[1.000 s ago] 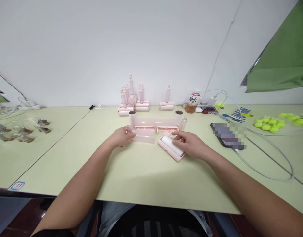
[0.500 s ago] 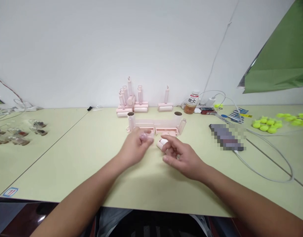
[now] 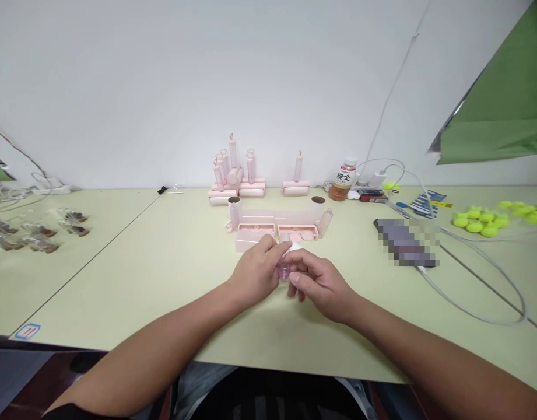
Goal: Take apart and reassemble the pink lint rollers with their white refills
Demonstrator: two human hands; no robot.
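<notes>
My left hand (image 3: 256,271) is closed around a small see-through, pinkish-purple piece (image 3: 284,272), whose exact kind I cannot make out. From the other side, my right hand (image 3: 323,286) closes its thumb and fingers on the same piece. Just beyond my right fingers shows a white part (image 3: 296,246), mostly covered. Farther back lie two pink lint roller cases, the left case (image 3: 256,228) and the right case (image 3: 303,228), both with their hollows facing up. A pink cover (image 3: 246,240) lies before the left case, partly behind my left hand.
Two upright paper rolls, left (image 3: 234,216) and right (image 3: 318,205), stand behind the cases. A clear-pink handle (image 3: 325,223) leans beside the right one. Assembled lint rollers (image 3: 252,188) line the wall. Rightward are a bottle (image 3: 343,179), a phone (image 3: 403,242), a white cable (image 3: 478,318) and yellow-green pieces (image 3: 480,221).
My left hand has moved right with the see-through piece, meeting my right hand. The pink cover in front of the left case now shows. The view has shifted slightly.
</notes>
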